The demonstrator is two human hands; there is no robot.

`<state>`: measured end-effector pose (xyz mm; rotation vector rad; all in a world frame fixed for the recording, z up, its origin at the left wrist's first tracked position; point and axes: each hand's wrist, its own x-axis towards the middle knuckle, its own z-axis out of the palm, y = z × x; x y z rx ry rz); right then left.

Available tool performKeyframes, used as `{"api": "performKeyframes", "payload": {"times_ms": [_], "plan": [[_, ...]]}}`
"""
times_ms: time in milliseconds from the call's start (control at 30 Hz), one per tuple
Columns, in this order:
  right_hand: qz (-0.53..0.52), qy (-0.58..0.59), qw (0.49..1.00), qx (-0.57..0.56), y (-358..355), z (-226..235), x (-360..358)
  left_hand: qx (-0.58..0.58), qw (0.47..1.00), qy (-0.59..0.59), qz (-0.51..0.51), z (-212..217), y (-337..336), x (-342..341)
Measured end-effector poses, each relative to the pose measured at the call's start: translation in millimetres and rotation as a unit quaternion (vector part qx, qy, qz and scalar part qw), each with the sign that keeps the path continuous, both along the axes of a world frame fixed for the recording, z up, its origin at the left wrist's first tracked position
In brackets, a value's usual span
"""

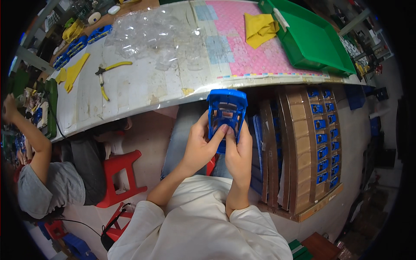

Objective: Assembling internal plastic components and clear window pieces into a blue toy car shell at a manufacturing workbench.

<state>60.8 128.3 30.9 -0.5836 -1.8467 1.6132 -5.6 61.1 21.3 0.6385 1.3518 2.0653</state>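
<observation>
Hands hold a blue plastic toy car body (226, 113) up in front of the person's chest, just below the edge of the white work table (143, 86). The left hand (200, 147) wraps around the left side of the shell, and its fingers press on the middle of it. The right hand (239, 154) grips the right side and the bottom end. Both hands are closed on the shell and sit close together, with their thumbs almost touching.

I think the person is checking the shell or pushing a small part into it, since a little red and white bit shows inside the frame. The next move likely needs a firm push from the fingers while the other hand keeps the shell from twisting.

On the table lie a heap of clear plastic shells (156, 37), yellow-handled pliers (106, 73), a yellow cloth (260, 28) and a green tray (316, 41). To the right stands a brown carton (303, 151) with rows of small blue parts in it. To the left, another person (47, 173) in a grey shirt sits by a red stool (121, 175).
</observation>
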Motion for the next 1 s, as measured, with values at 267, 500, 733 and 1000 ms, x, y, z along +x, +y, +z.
{"api": "performKeyframes", "payload": {"times_ms": [267,500,733,1000], "plan": [[-0.017,-0.004,0.999,0.043,1,-6,-1,-0.074,0.995,0.048,0.042,-13,2,-1],[0.132,-0.076,0.988,0.022,22,-18,-21,-0.124,0.984,0.104,0.075,-33,4,-40],[-0.089,-0.031,0.972,0.214,126,-7,-45,-0.232,0.955,0.151,0.104,-31,-40,-137],[-0.397,-0.127,0.765,0.491,290,-6,-48,-0.398,0.894,0.186,0.095,-27,-83,-202]]}}
